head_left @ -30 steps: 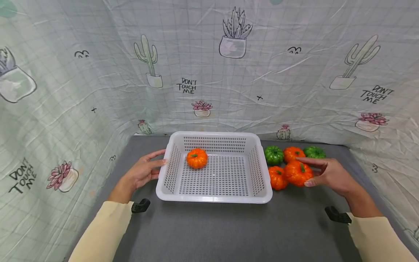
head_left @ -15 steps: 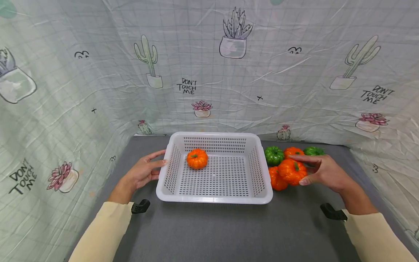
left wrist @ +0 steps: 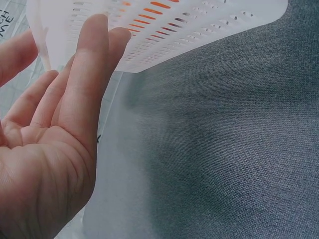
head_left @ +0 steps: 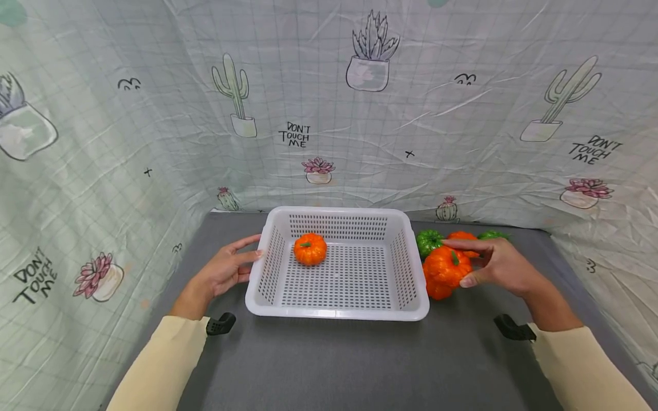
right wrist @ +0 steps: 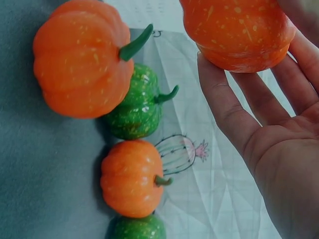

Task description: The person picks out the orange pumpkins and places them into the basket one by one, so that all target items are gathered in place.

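My right hand (head_left: 506,268) holds an orange pumpkin (head_left: 447,265) with a green stem between thumb and fingers, close to the right side of a white slotted plastic basket (head_left: 336,313). In the right wrist view the fingers lie along the underside of the held pumpkin (right wrist: 239,40). Another orange pumpkin (head_left: 438,291) sits partly hidden beneath it in the head view. My left hand (head_left: 221,268) rests at the basket's left side, its fingers extended against the wall (left wrist: 199,45) and a tip at the rim. Inside the basket, toward the back left, lies one small orange pumpkin (head_left: 310,249).
Beside the basket's right wall stand a green pumpkin (head_left: 429,242), an orange one (head_left: 461,235) and a second green one (head_left: 493,234), partly behind my right hand. A dark grey cloth (head_left: 334,365) covers the table. Printed curtains (head_left: 329,103) hang behind and at the sides.
My right hand has carried the orange pumpkin leftward toward the basket, now covering more of the pumpkin below it. The left hand and the basket stay almost where they were.
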Available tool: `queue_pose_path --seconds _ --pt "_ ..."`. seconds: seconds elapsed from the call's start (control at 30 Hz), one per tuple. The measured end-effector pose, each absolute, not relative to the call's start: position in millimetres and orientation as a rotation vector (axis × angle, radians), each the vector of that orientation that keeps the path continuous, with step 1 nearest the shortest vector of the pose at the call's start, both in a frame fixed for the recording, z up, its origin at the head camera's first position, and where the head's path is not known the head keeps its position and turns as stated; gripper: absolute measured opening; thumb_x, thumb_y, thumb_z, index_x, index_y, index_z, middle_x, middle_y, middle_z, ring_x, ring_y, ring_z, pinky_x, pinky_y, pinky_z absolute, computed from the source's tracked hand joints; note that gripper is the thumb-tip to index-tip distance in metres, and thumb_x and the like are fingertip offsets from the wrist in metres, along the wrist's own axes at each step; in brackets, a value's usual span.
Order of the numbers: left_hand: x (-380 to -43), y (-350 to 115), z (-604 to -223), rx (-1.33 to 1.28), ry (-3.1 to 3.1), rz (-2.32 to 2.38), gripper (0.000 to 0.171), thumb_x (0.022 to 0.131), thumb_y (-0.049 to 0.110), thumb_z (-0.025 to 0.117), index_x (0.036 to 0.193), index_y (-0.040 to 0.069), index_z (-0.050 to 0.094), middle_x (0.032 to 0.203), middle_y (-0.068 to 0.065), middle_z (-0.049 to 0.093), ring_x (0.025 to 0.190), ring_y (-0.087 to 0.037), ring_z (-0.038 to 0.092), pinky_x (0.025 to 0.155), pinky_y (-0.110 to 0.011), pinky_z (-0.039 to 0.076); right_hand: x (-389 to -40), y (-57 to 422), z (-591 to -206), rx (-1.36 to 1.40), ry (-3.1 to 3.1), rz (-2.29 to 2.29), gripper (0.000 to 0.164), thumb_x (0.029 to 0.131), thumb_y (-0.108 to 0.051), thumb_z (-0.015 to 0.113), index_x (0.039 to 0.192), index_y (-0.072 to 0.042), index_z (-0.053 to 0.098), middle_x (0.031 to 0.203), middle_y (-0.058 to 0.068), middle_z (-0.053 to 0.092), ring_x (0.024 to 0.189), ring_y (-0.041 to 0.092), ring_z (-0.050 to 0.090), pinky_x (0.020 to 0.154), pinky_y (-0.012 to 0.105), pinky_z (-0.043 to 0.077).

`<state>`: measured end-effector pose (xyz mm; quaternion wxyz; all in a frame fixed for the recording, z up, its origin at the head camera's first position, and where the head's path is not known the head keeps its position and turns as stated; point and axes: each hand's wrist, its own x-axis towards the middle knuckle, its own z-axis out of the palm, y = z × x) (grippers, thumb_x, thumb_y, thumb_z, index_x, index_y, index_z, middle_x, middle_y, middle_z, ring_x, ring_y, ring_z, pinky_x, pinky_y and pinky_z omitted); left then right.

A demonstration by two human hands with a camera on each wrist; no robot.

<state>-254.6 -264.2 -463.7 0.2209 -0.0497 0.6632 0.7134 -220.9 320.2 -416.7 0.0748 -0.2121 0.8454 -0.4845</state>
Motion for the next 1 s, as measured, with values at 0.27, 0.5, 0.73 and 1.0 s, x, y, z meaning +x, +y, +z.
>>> queue_pose_path --seconds 0.27,0.5,0.73,1.0 --pt "-255.5 -264.5 -463.5 -0.133 1.832 1.973 0.078 0.101 0.018 0.071 0.166 0.02 0.029 0.114 0.005 0.074 0.095 -0.021 0.079 0.081 -0.039 0.065 -227.2 309.7 -413.3 -0.608 2.542 -1.432 0.074 0.075 -0.006 0.092 0.143 -0.005 0.063 0.129 -0.027 0.066 0.107 0.001 0.068 0.081 0.025 0.062" --pt "-255.9 -265.6 -464.0 -0.142 1.818 1.975 0.078 0.101 0.019 0.071 0.166 0.021 0.028 0.114 0.005 0.073 0.095 -0.02 0.079 0.081 -0.039 0.065 -231.3 298.2 -410.9 -0.606 2.457 -1.485 0.073 0.077 -0.005 0.091 0.144 -0.003 0.061 0.13 -0.023 0.067 0.109 0.004 0.07 0.086 0.025 0.062" --pt "-255.5 -265.6 -462.9 -0.145 1.813 1.983 0.077 0.101 0.018 0.071 0.166 0.02 0.028 0.114 0.005 0.074 0.095 -0.02 0.079 0.081 -0.038 0.065 -240.0 288.4 -408.7 -0.648 2.47 -1.453 0.073 0.075 -0.006 0.092 0.142 -0.001 0.063 0.128 -0.023 0.069 0.11 0.004 0.071 0.09 0.023 0.06" --pt "-255.7 -264.8 -463.3 -0.16 1.816 1.982 0.076 0.101 0.016 0.07 0.165 0.021 0.03 0.113 0.004 0.074 0.094 -0.021 0.079 0.079 -0.039 0.065 -247.5 274.1 -407.1 -0.656 2.536 -1.361 0.073 0.075 -0.012 0.094 0.141 -0.007 0.065 0.138 0.005 0.069 0.107 0.006 0.072 0.088 0.024 0.06"
